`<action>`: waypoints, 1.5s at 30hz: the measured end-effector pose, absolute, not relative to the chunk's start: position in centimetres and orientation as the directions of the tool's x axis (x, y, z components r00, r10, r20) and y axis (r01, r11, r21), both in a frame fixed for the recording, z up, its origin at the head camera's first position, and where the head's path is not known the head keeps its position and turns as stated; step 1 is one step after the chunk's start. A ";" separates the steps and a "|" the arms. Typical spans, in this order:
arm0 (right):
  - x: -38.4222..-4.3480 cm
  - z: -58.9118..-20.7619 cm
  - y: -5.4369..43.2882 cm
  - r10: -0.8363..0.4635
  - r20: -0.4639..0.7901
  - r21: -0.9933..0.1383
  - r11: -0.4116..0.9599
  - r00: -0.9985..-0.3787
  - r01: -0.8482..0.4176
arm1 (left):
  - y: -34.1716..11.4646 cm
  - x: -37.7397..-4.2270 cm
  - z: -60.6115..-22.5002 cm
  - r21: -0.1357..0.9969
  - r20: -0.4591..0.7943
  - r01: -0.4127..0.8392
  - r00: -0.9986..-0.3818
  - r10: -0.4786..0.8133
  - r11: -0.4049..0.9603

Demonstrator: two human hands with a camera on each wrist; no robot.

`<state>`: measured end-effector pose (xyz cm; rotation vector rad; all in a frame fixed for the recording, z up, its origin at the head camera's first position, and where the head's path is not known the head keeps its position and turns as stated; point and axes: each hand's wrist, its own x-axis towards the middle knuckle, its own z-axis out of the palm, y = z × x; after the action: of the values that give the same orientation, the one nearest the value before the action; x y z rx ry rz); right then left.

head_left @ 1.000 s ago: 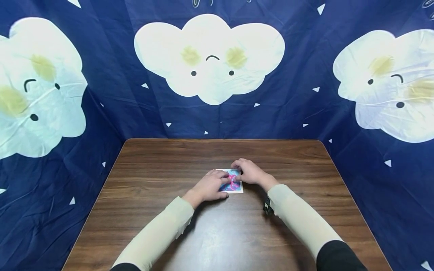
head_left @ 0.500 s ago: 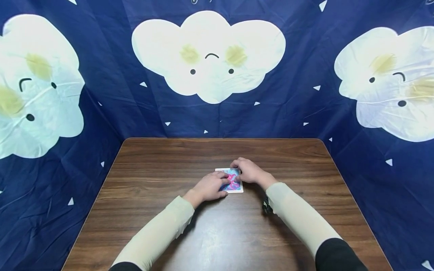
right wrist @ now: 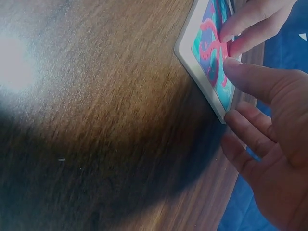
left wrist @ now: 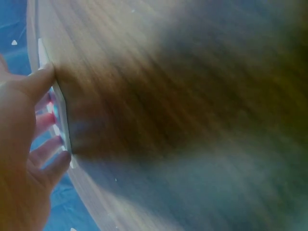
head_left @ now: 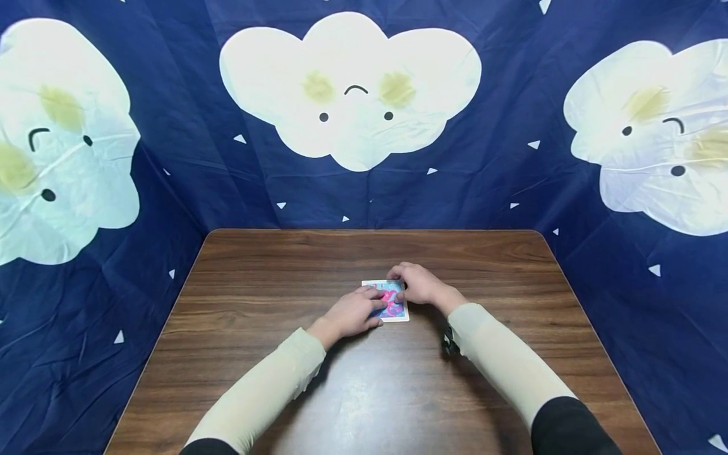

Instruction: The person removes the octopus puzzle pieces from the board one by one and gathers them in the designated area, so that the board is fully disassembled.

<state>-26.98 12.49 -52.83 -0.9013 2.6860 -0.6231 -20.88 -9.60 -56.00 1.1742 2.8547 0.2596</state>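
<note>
A flat square board [head_left: 398,313] with a white rim and a pink, blue and teal picture lies on the wooden table. My left hand [head_left: 354,312] holds it from the left, thumb at the near edge and other fingers reaching over the picture. From the right, my right hand [head_left: 419,285] grips it, with the thumb on the picture and the fingers bent at the right and far edges. The right wrist view shows the thumb [right wrist: 248,77] on the pink figure and fingertips at the board's corner. Part of the picture is hidden under the left fingers.
The brown wooden table [head_left: 273,265] has a far edge and side edges against dark blue cloth [head_left: 244,189] printed with white clouds. Glare lies on the near tabletop. A small dark object [head_left: 449,344] sits at the right cuff.
The head view has tilted slightly, so the scenery sits a little higher. Both hands keep the same place on the board, with no visible shift of the board.
</note>
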 end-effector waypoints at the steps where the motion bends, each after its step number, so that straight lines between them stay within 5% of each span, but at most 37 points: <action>1: -27.0 -52.8 12.5 -0.623 -0.087 -0.465 0.716 -0.778 -0.521 | -9.6 -20.9 -56.0 0.169 0.027 0.697 -0.710 0.704 0.697; 24: -27.2 -52.2 11.6 -0.572 -0.125 -0.444 0.763 -0.810 -0.470 | -9.8 -20.8 -56.3 0.195 0.026 0.706 -0.697 0.716 0.680; 45: -27.4 -52.9 11.2 -0.625 -0.127 -0.427 0.735 -0.770 -0.526 | -10.0 -20.8 -56.2 0.195 0.034 0.706 -0.699 0.714 0.681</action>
<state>-27.42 11.17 -52.92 -0.9057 2.6757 -0.5422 -20.84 -9.97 -56.22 1.1998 2.8396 0.2998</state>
